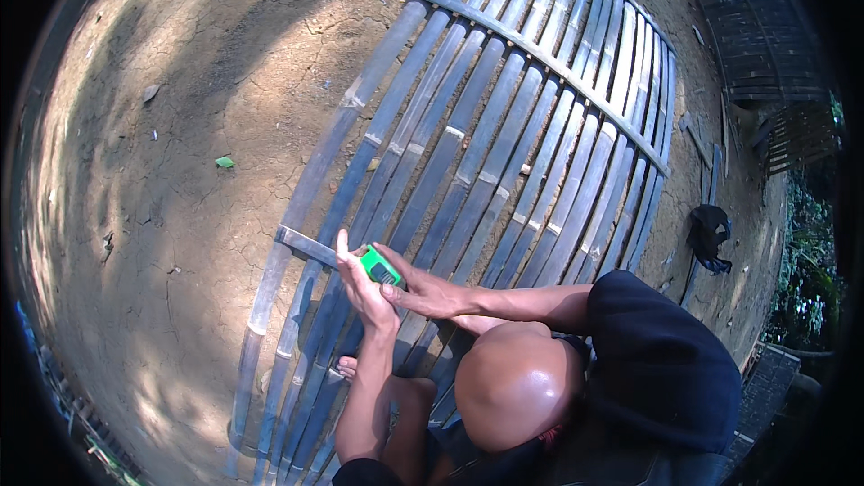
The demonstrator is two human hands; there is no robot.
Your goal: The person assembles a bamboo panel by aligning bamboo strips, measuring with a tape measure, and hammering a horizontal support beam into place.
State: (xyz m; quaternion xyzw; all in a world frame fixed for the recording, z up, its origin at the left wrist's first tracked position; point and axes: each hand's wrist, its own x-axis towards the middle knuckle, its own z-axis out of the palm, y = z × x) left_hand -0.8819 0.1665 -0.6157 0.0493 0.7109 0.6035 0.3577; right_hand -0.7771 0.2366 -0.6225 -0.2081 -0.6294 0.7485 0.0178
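A small bright green case with a black grip, which looks like a tape measure (382, 268), is between my two hands above the bamboo slats. My right hand (427, 292) is closed around it, thumb on the near side and fingers behind. Against its left side rests my left hand (362, 290), upright with fingers stretched upward. Part of the left hand's fingers is hidden by the case, and no pulled-out blade can be made out.
Beneath me lies a low platform of bamboo slats (486, 153) with crosspieces (540, 52) and gaps between slats. My bent knee and bare foot (347, 366) are close by. Cracked dirt ground (180, 171) spreads left. A black bag-like bundle (710, 236) and woven panels (765, 45) are at right.
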